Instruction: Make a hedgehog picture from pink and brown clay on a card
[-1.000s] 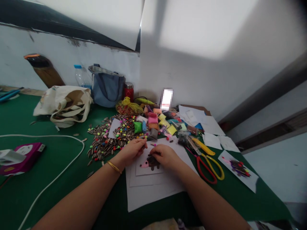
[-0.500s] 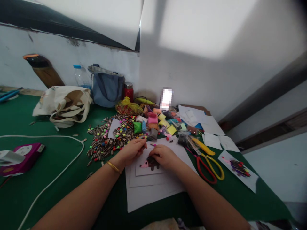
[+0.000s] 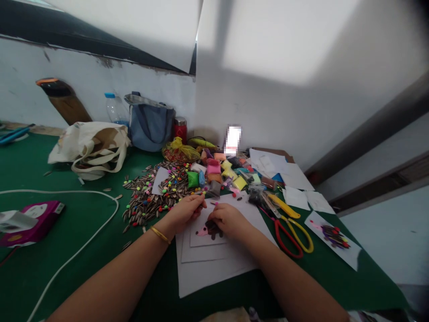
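A dark brown hedgehog figure with a pink face (image 3: pixel 212 230) lies on a small white card (image 3: pixel 201 241), which rests on larger white sheets (image 3: pixel 201 273). My right hand (image 3: pixel 229 220) is over the figure's upper right part, its fingers pressed together at the dark body; what they grip, if anything, is hidden. Just left of it and above the card's left part, my left hand (image 3: pixel 185 213) has its fingers closed in a pinch; anything between them is too small to name. A gold bangle (image 3: pixel 161 235) circles my left wrist.
Striped seeds mixed with colored balls (image 3: pixel 144 203) lie left of the sheets. Behind are colored clay packets (image 3: pixel 213 167) and a lit phone (image 3: pixel 233 139). Red-and-yellow scissors (image 3: pixel 291 237), a yellow cutter (image 3: pixel 284 205) and another hedgehog card (image 3: pixel 333 239) lie right. A white cable (image 3: pixel 87 241) curves at left.
The view has shifted very slightly. Both hands keep nearly the same place and pose over the card.
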Available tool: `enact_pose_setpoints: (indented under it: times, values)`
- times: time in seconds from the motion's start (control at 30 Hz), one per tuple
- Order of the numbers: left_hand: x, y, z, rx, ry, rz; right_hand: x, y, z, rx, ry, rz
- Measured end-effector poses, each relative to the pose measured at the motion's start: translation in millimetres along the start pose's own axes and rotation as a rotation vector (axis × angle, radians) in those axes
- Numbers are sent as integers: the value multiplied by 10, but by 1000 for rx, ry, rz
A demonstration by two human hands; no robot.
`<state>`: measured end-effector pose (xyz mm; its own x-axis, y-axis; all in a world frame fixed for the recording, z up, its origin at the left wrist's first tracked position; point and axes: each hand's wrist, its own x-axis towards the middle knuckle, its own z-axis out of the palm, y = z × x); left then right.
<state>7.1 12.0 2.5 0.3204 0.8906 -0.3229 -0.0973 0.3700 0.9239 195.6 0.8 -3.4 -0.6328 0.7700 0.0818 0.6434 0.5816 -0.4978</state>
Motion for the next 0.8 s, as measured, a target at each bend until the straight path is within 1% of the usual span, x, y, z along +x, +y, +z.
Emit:
enact_pose_setpoints:
  times: [0.1, 0.23, 0.3, 0.37, 0.43, 0.5, 0.57, 0.7, 0.8]
  values:
    - [-3, 9, -1, -12, 20, -17, -24, -25, -25, 22, 3, 15]
    - [-6, 21, -3, -25, 15, -40, -83, -7, -91, 37, 61, 46]
    - [-8, 20, -4, -26, 10, -36, -129, 48, -145, 22, 105, 96]
    - [-7, 15, -5, -27, 8, -38, -184, 130, -209, -21, 133, 176]
    - [-7, 14, -3, -30, 14, -49, -237, 219, -269, -70, 126, 262]
    - [-8, 19, 2, -30, 21, -53, -271, 293, -301, -85, 110, 310]
    - [-13, 31, 10, -29, 29, -49, -276, 336, -293, -75, 106, 306]
    - [-25, 56, 23, -24, 41, -38, -220, 357, -198, -42, 116, 214]
    - [-27, 59, 28, -27, 48, -23, -180, 363, -155, -66, 128, 246]
